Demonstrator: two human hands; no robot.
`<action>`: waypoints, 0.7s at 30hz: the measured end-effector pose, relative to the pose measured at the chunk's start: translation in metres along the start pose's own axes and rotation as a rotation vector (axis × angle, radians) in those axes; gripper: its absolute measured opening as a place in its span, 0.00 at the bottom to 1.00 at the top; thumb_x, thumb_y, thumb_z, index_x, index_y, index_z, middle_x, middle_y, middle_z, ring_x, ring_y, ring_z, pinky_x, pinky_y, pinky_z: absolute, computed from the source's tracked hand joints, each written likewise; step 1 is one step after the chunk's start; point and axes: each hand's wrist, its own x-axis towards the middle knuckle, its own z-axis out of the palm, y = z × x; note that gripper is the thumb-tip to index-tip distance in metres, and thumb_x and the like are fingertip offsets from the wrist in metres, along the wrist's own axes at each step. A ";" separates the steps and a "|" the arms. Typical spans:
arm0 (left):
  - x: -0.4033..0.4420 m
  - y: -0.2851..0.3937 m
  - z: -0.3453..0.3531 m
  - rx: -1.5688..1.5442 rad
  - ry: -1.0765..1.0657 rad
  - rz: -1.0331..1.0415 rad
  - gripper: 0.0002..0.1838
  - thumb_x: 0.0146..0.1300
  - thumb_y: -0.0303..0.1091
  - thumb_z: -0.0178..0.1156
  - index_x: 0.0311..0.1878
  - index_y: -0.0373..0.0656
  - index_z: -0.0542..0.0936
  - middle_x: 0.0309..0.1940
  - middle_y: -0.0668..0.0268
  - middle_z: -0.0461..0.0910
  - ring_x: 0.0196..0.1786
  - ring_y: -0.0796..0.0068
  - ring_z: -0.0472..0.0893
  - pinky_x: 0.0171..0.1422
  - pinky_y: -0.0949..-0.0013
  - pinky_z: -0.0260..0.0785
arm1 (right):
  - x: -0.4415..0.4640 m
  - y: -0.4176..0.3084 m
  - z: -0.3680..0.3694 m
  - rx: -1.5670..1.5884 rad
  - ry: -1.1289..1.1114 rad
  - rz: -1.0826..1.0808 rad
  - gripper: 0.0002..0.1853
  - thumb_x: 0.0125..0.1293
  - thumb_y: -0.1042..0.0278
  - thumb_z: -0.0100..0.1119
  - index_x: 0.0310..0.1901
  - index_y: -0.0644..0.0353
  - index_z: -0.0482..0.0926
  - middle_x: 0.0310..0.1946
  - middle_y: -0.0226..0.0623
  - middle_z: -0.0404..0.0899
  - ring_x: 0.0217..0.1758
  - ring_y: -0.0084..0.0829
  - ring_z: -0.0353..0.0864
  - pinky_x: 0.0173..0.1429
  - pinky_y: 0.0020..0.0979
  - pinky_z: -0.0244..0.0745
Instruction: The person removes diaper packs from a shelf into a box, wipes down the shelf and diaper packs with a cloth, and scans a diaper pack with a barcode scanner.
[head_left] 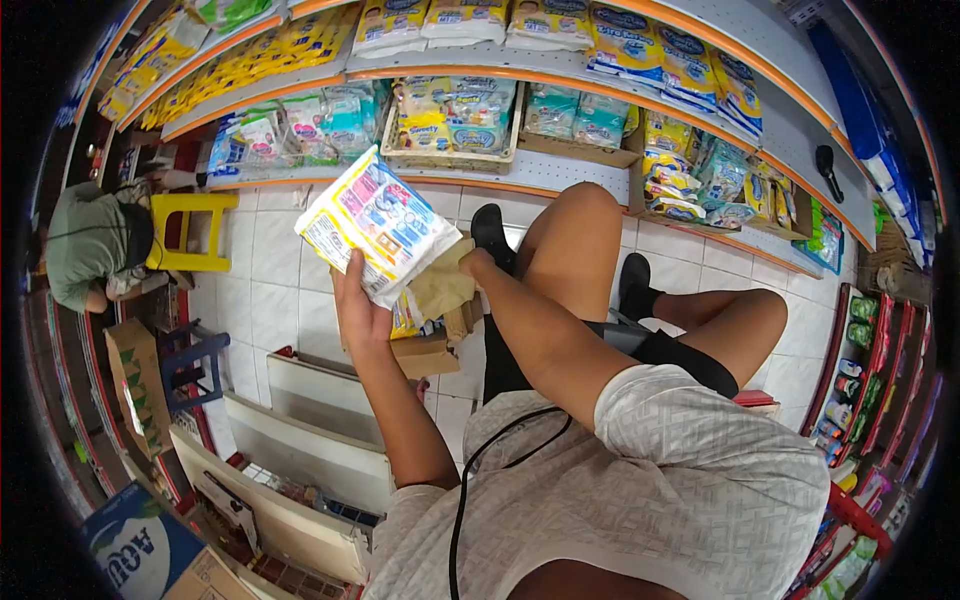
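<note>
My left hand [364, 308] grips the lower edge of a white and yellow diaper pack [377, 222], tilted, its printed side toward me. Across my knee reaches my right arm, with my right hand [474, 261] at the edge of a brown sheet [440, 287], paper or cardboard. The fingers of that hand are hidden, so its grip cannot be made out. Under the pack stands an open cardboard box [424, 355] on the floor, with a yellow pack [408, 318] partly showing in it.
Ahead are shelves [455, 62] of diaper packs, with a cream basket [450, 160] and cardboard trays [580, 148] lower down. A person [88, 245] is at the left beside a yellow stool [190, 232]. Nearer stand a blue stool [195, 365] and pale panels [320, 435].
</note>
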 end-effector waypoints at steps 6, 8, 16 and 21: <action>0.008 -0.006 0.036 0.027 -0.056 0.006 0.22 0.63 0.29 0.53 0.60 0.38 0.64 0.53 0.61 0.72 0.53 0.67 0.74 0.57 0.63 0.68 | 0.002 -0.026 0.001 0.372 0.347 -0.179 0.30 0.55 0.55 0.58 0.57 0.63 0.67 0.53 0.43 0.71 0.54 0.37 0.73 0.55 0.32 0.69; 0.007 -0.007 0.049 0.073 -0.081 0.005 0.21 0.63 0.29 0.53 0.59 0.38 0.64 0.53 0.60 0.72 0.52 0.68 0.75 0.55 0.65 0.69 | -0.051 -0.038 -0.034 1.018 0.204 -0.635 0.26 0.61 0.55 0.55 0.56 0.64 0.68 0.50 0.40 0.74 0.52 0.34 0.74 0.53 0.30 0.70; 0.003 -0.045 0.112 0.067 -0.372 0.034 0.22 0.63 0.27 0.53 0.60 0.39 0.62 0.55 0.59 0.70 0.54 0.70 0.73 0.57 0.66 0.68 | -0.285 0.033 -0.209 1.177 -0.403 -1.166 0.29 0.62 0.67 0.54 0.63 0.63 0.56 0.58 0.40 0.66 0.58 0.28 0.68 0.61 0.30 0.64; -0.011 -0.094 0.171 0.399 -0.296 0.197 0.32 0.64 0.31 0.53 0.66 0.45 0.49 0.56 0.56 0.66 0.56 0.67 0.69 0.57 0.65 0.65 | -0.333 0.083 -0.223 0.667 0.458 -1.153 0.34 0.55 0.79 0.58 0.64 0.61 0.56 0.56 0.37 0.67 0.57 0.25 0.68 0.61 0.28 0.61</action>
